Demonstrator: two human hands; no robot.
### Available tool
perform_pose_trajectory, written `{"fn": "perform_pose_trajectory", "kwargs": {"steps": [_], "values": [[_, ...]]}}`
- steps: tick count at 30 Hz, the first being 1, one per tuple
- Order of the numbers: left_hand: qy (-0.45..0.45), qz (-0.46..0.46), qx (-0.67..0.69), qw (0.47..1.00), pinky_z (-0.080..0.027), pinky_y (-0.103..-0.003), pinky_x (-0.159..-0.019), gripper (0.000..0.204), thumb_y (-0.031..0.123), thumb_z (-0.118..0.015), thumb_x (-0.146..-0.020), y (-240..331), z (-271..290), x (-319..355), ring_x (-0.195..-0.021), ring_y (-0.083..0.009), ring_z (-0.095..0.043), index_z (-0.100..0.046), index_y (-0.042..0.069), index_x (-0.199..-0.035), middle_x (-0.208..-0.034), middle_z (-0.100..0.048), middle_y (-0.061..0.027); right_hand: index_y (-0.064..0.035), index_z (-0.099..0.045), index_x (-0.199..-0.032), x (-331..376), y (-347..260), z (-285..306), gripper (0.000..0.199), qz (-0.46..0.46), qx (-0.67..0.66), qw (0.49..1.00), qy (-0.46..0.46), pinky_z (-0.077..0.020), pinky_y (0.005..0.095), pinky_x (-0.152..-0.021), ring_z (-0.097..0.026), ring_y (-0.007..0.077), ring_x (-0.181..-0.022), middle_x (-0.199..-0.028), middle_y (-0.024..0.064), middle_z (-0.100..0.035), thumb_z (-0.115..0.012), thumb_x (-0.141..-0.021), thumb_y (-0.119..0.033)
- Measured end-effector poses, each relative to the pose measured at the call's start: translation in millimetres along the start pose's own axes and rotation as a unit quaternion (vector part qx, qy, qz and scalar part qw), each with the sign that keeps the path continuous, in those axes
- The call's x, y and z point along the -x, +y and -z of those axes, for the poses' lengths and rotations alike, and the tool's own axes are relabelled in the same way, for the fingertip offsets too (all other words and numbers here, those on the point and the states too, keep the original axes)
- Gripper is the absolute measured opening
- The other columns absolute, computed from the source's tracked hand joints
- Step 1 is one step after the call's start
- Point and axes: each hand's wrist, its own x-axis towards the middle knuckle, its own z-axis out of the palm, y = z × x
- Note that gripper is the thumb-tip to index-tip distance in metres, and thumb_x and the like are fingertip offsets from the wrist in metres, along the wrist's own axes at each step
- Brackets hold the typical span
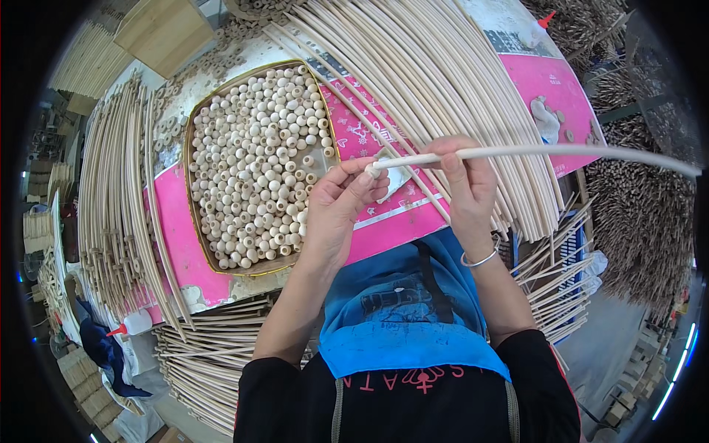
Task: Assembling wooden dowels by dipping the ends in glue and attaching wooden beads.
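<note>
My left hand (341, 198) pinches a small round wooden bead (373, 171) between thumb and fingertips, at the left end of a long pale wooden rod (546, 150). How far the rod's tip sits inside the bead is hidden by my fingers. The rod runs off to the right, and my right hand (465, 181) grips it a short way from the bead. Just left of my hands is a shallow tray (193, 214) with a gold rim, filled with loose wooden beads (251, 159) that have holes. Behind my fingers lies something white (395, 182).
Many bare rods (443, 88) lie side by side on the pink-covered table (402, 230). At the left is a stack of rods with rings or beads on them (111, 214). Glue bottles with red tips (136, 323) stand at the edges. More rods (214, 354) are bundled below the table.
</note>
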Motion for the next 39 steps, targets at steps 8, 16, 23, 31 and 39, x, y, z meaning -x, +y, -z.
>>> {"fn": "perform_pose_trajectory", "kwargs": {"steps": [8,16,23,31,39], "values": [[-0.035,-0.083,-0.198,0.976,-0.054,-0.027,-0.085,0.025,0.009,-0.061,-0.098,3,3,2,-0.091,-0.0126,-0.066,-0.062,-0.003,-0.121,-0.098,-0.069,-0.0073,0.0005,-0.06,-0.106,10,-12,10,0.016,0.056,0.02,0.998,-0.034,-0.0512,0.0277,-0.078,-0.063,0.0161,-0.089,-0.098,0.012,-0.065,-0.054,-0.102,-0.014],[0.036,-0.125,-0.054,0.99,-0.056,-0.031,-0.087,0.032,0.01,-0.056,-0.101,-14,-32,-3,-0.096,-0.0151,-0.066,-0.053,0.002,-0.131,-0.109,-0.065,-0.008,0.0029,-0.06,-0.109,29,-2,-18,0.023,-0.005,-0.032,0.991,0.133,-0.0565,0.0297,-0.081,-0.066,0.0173,-0.088,-0.101,0.0127,-0.065,-0.053,-0.104,-0.019],[0.032,-0.119,0.046,0.991,-0.057,-0.038,-0.092,0.041,0.004,-0.056,-0.098,-18,-39,-27,-0.101,-0.0216,-0.066,-0.046,0.004,-0.138,-0.109,-0.063,-0.0087,0.003,-0.061,-0.12,54,-33,1,0.028,-0.282,-0.016,0.959,-0.007,-0.0514,0.0238,-0.07,-0.065,0.0121,-0.087,-0.1,0.0086,-0.068,-0.048,-0.105,-0.016],[-0.002,-0.167,-0.044,0.985,-0.058,-0.034,-0.09,0.038,0.004,-0.053,-0.099,37,-6,-50,-0.095,-0.0197,-0.067,-0.049,-0.001,-0.137,-0.104,-0.066,-0.0081,0.0,-0.067,-0.117,114,-93,143,0.039,-0.146,0.421,0.895,-0.015,-0.0483,0.0299,-0.068,-0.063,0.0192,-0.079,-0.093,0.0107,-0.067,-0.075,-0.08,-0.009],[0.023,-0.18,-0.061,0.981,-0.056,-0.035,-0.084,0.035,0.024,-0.041,-0.107,47,-2,-66,-0.088,-0.02,-0.066,-0.056,-0.002,-0.125,-0.095,-0.063,-0.0068,0.0019,-0.069,-0.105,145,-89,137,0.019,-0.154,0.439,0.885,0.011,-0.0389,0.0303,-0.058,-0.051,0.0201,-0.062,-0.069,0.0085,-0.053,-0.065,-0.086,-0.001]]}}
